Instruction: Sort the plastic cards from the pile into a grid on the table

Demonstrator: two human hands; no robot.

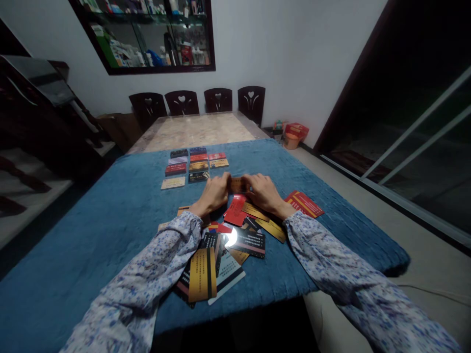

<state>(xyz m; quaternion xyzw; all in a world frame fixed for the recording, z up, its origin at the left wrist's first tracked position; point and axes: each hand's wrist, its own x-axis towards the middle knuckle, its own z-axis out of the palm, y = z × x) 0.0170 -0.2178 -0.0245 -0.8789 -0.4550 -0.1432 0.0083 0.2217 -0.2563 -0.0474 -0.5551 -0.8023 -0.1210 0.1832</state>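
My left hand (218, 192) and my right hand (264, 192) are closed on the two ends of a gold-brown card (238, 185), held just above the table. Whether it is one card or a small stack I cannot tell. Below my hands lies a loose, overlapping pile: a red card (236, 211), a gold card (202, 274), a black card (251, 242), a silver-white card (228, 275) and several others. A bright glare covers part of the pile. Beyond my left hand, cards sit in neat rows, among them a black card (199, 177) and a cream card (173, 183).
A blue cloth (143, 196) covers the near part of the table, with the bare marble-look top (206, 128) behind it. Red cards (304, 204) lie by my right wrist. Several dark chairs (251, 100) line the far end. An orange bucket (291, 140) stands on the floor at right.
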